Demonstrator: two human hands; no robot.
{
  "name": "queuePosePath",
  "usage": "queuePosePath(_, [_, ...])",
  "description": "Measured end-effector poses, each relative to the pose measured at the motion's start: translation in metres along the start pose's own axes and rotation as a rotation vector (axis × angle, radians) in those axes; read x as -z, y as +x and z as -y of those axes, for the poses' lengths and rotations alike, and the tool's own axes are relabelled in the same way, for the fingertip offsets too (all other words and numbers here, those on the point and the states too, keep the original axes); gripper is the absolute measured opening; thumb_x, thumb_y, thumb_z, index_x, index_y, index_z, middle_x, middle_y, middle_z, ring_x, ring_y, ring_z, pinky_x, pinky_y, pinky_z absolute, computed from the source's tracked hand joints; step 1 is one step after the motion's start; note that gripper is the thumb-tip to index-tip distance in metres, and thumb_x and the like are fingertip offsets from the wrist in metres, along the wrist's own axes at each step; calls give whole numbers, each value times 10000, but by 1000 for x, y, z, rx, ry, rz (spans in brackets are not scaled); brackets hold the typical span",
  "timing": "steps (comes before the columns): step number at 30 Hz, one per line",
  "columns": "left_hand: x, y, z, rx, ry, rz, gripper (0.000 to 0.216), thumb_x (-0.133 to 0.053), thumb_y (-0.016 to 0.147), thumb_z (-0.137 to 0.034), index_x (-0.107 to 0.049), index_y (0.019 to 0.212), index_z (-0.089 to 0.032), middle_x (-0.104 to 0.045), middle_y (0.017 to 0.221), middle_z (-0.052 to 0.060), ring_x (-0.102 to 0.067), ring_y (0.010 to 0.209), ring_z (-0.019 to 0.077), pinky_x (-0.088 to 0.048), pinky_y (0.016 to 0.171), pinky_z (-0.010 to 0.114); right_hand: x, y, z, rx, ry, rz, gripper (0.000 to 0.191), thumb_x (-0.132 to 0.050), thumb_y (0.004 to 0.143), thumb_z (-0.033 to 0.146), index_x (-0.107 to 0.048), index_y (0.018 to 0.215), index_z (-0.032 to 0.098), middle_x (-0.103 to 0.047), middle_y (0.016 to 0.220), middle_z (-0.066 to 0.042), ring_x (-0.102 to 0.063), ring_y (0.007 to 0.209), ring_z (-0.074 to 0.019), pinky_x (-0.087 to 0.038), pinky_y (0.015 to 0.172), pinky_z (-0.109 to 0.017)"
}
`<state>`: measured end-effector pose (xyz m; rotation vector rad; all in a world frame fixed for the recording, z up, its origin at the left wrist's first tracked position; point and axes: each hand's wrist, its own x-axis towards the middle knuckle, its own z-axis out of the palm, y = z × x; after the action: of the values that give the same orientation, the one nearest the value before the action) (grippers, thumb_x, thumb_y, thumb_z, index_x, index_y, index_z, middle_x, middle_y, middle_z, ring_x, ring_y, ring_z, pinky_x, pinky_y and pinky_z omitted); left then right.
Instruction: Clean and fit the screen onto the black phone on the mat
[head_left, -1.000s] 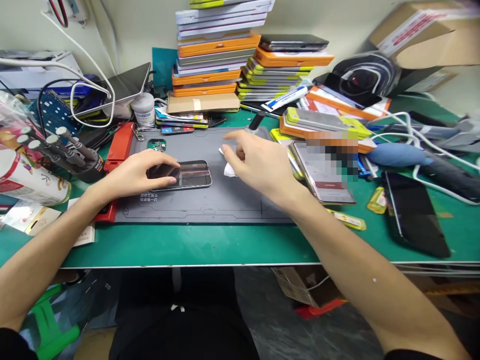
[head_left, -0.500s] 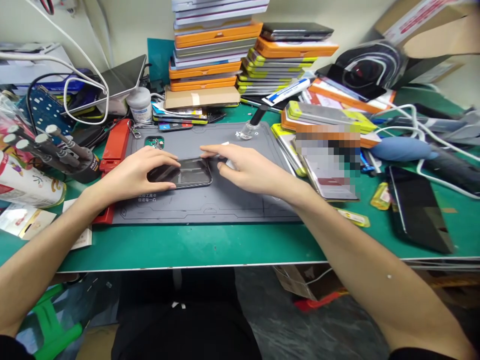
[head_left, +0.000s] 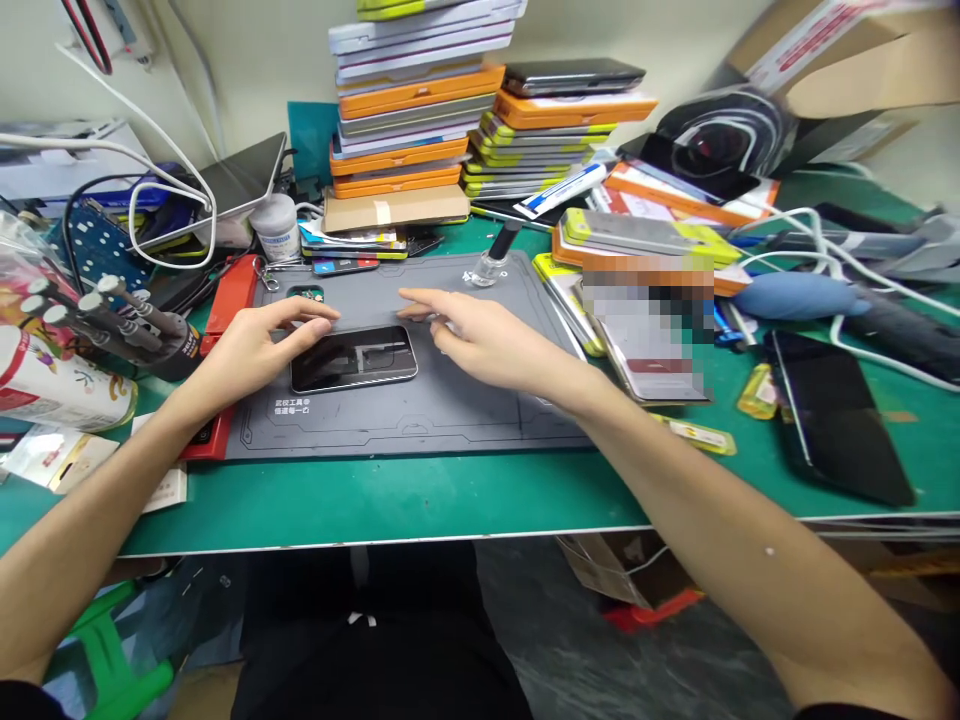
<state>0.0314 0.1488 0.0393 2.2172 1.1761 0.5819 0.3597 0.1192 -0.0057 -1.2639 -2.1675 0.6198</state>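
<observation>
Head view. We take the grey mat (head_left: 450, 410) as our landmark. A dark phone (head_left: 354, 358) lies flat and face up on the mat's left half, long side across us. It probably sits there because the mat keeps it from sliding and is the only bare working patch.

Our left hand (head_left: 255, 350) comes in over the mat's left edge. Its fingers are loosely spread and grip nothing. The forefinger reaches along the phone's far edge and the thumb sits at the phone's left end. We judge this a bracket to steady the phone, but we cannot tell if the fingertips press on it.

Our right hand (head_left: 487, 340) lies over the middle of the mat, just right of the phone. It is stretched out flat, forefinger pointing left towards the phone's far right corner, with nothing pinched that we can see. A white scrap shows under its fingers, and we cannot tell if they touch it.

A small bottle (head_left: 487, 265) stands upright on the mat's far edge, within reach yet out of the hands' way. Stacked boxes (head_left: 409, 120) rise behind the mat. A rack of screwdrivers (head_left: 150, 330) stands left of the mat, handles angled toward it. A second phone (head_left: 840, 415) lies well right of the mat.
</observation>
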Motion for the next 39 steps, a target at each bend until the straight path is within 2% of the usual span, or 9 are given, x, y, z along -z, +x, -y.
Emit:
queuePosePath(6, [9,8,4,94,-194,-82,607,-657,1057,-789,-849,1203,-232,-858,1351,119,-786,1267,305,-614,1112,426,-8,7,-5,-9,61,-28,666,-414,1052,102,-566,1698,156,-806,1486,-123,-738,1426,-262,-558,1273,-535])
queuePosePath(11, [22,40,-1,139,-256,23,629,-678,1025,-804,-836,1170,-213,-863,1308,154,-834,1165,288,-664,975,405,-10,11,-1,-58,114,-83,631,-374,1057,95,-589,1648,149,-822,1438,-145,-799,1307,-246,-615,1186,-475])
queuePosePath(14, [23,62,-3,214,-307,129,598,-697,1013,-773,-797,1162,-202,-867,1284,172,-869,1038,269,-681,900,392,-5,10,5,-53,-43,-245,518,-394,1091,158,-677,1525,127,-834,1367,-165,-801,1276,-294,-625,1115,-480])
queuePosePath(17, [17,76,1,295,-311,80,559,-663,1024,-750,-754,1130,-209,-868,1266,184,-879,955,262,-693,832,393,5,9,9,-134,-250,-389,500,-395,1130,236,-684,1524,132,-834,1352,-176,-820,1190,-344,-637,990,-496])
queuePosePath(20, [11,79,7,297,-283,-2,591,-598,1031,-773,-729,1134,-207,-862,1261,208,-875,966,274,-712,855,433,12,10,9,-205,-354,-349,515,-393,1147,261,-652,1577,144,-800,1459,-180,-824,1157,-350,-632,905,-473])
queuePosePath(25, [12,64,4,178,-168,-217,568,-635,1020,-629,-710,1374,-190,-749,1551,181,-731,1412,295,-606,1186,463,10,8,6,-198,-485,-163,396,-454,1170,295,-725,1434,177,-806,1422,-168,-810,1148,-336,-591,820,-407])
queuePosePath(27, [13,51,-1,126,-87,-237,515,-614,1041,-565,-736,1390,-206,-764,1532,135,-702,1423,286,-554,1236,461,8,6,5,-187,-492,-135,322,-550,1157,344,-748,1348,177,-821,1331,-166,-801,1137,-343,-573,784,-391])
queuePosePath(34, [14,-2,5,-220,444,49,449,-604,1039,-688,-748,1056,-263,-815,1140,120,-735,1113,328,-569,1055,479,8,3,7,-152,-469,-105,246,-560,1144,211,-805,1120,207,-834,1198,-117,-800,1063,-295,-538,773,-386])
queuePosePath(39, [23,-7,15,-94,484,-153,469,-468,1076,-649,-532,806,-271,-703,850,61,-643,819,247,-437,762,356,-4,3,18,-21,-367,-167,286,-564,1209,328,-834,1202,235,-831,1209,-77,-784,1112,-252,-562,830,-369])
